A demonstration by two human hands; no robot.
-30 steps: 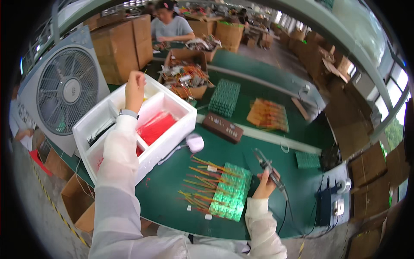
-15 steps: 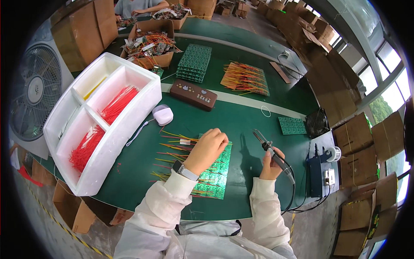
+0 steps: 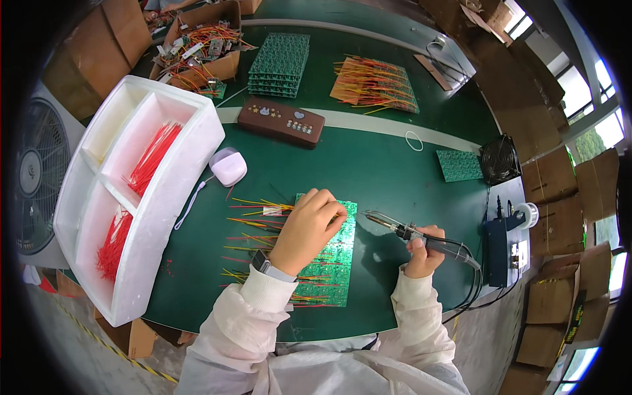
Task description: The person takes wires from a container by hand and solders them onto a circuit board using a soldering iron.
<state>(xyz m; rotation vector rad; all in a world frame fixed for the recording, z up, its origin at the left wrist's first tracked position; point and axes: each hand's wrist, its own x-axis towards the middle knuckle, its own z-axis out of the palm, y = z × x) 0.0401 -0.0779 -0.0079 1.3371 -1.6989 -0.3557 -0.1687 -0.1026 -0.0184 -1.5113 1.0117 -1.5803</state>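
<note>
"The hands?"
"The left hand (image 3: 308,230) curled over the circuit board (image 3: 341,258); I couldn't tell whether its fingertips pinched anything. The right hand (image 3: 423,253) gripped a soldering iron (image 3: 403,231)."
"And containers?"
"Left of the left hand, a foam box (image 3: 158,212) held red wires (image 3: 157,157); beyond, a carton (image 3: 226,67) held tangled wires (image 3: 209,34)."

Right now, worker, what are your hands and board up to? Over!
Left hand over green board, hiding part of it; can't see what's pinched. Right hand gripping soldering iron, pointed toward board. Wires stick out left.
</note>
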